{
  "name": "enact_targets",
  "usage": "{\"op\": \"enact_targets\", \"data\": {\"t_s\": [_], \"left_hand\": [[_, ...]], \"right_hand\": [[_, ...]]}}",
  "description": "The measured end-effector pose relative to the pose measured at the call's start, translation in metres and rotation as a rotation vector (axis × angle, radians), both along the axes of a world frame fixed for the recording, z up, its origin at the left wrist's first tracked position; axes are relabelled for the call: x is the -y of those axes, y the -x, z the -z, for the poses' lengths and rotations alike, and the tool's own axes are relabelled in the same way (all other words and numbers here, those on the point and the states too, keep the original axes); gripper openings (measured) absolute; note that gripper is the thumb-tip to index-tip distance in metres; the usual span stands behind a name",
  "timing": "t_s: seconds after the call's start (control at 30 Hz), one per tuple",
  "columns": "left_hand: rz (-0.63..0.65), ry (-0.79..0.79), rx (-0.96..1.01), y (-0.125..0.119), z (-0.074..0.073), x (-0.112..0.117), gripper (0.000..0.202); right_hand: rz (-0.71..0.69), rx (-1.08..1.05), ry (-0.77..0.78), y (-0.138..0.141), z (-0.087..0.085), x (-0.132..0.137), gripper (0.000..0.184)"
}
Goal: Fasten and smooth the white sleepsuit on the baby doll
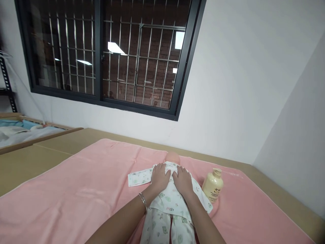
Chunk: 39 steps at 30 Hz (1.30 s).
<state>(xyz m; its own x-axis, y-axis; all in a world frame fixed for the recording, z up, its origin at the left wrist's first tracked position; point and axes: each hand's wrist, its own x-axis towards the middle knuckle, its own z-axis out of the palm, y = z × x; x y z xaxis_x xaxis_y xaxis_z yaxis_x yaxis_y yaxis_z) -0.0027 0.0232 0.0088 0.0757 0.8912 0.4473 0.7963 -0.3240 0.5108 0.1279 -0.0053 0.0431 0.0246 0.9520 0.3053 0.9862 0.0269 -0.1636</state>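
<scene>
A baby doll [172, 158] in a white patterned outfit [165, 210] lies on its back on a pink towel [83, 189], head towards the wall. My left hand [159, 177] lies flat on the doll's chest, fingers spread, with a bracelet at the wrist. Beside it, my right hand [183, 180] also rests flat and open on the chest. One sleeve of the outfit [138, 177] stretches out to the left. A cream pump bottle [212, 186] lies on the towel just right of the doll.
The towel covers a tan surface [38, 159] that meets a white wall [241, 84]. A dark barred window [109, 54] is above. A wooden-framed cot [30, 134] with bedding stands at the far left.
</scene>
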Motion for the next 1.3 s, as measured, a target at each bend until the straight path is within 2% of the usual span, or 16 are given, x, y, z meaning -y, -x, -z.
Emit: {"op": "enact_targets", "data": {"t_s": [0.13,0.23,0.33,0.47,0.63,0.73,0.87,0.93,1.03,1.13,1.2,1.3], "left_hand": [[0.062,-0.083,-0.077,0.001,-0.007,0.008,0.034],[0.022,-0.088,-0.116,0.0,-0.014,0.018,0.03],[-0.043,-0.047,-0.118,0.0,-0.016,0.023,0.031],[-0.013,-0.046,-0.064,0.001,-0.011,0.014,0.032],[0.133,-0.19,-0.019,0.003,-0.002,0.005,0.032],[0.105,-0.219,-0.004,0.003,-0.001,0.012,0.029],[-0.004,-0.137,-0.009,0.003,-0.001,0.017,0.028],[-0.017,-0.104,-0.011,0.003,0.0,0.014,0.033],[0.047,-0.125,-0.012,0.002,0.006,0.005,0.041],[0.144,-0.2,0.008,0.0,0.011,-0.001,0.038],[0.156,-0.252,0.035,-0.001,0.012,0.0,0.033],[0.081,-0.246,0.067,-0.002,0.012,0.007,0.029]], "right_hand": [[-0.084,0.025,-0.002,0.003,-0.005,0.004,0.044],[0.001,0.079,-0.005,0.014,-0.009,0.011,0.035],[0.11,0.102,0.01,0.021,-0.009,0.015,0.035],[0.047,0.098,0.013,0.011,-0.007,0.009,0.039],[-0.11,0.085,0.009,-0.001,-0.007,0.003,0.045],[-0.012,0.125,0.008,0.011,-0.009,0.012,0.041],[0.194,0.128,0.014,0.028,-0.01,0.023,0.04],[0.182,0.108,0.021,0.026,-0.01,0.02,0.04],[0.092,0.092,0.016,0.012,-0.006,0.009,0.045],[-0.012,0.088,0.005,0.001,-0.002,0.001,0.048],[-0.056,0.1,-0.001,0.001,-0.003,0.002,0.047],[0.022,0.123,0.009,0.012,-0.008,0.01,0.041]]}}
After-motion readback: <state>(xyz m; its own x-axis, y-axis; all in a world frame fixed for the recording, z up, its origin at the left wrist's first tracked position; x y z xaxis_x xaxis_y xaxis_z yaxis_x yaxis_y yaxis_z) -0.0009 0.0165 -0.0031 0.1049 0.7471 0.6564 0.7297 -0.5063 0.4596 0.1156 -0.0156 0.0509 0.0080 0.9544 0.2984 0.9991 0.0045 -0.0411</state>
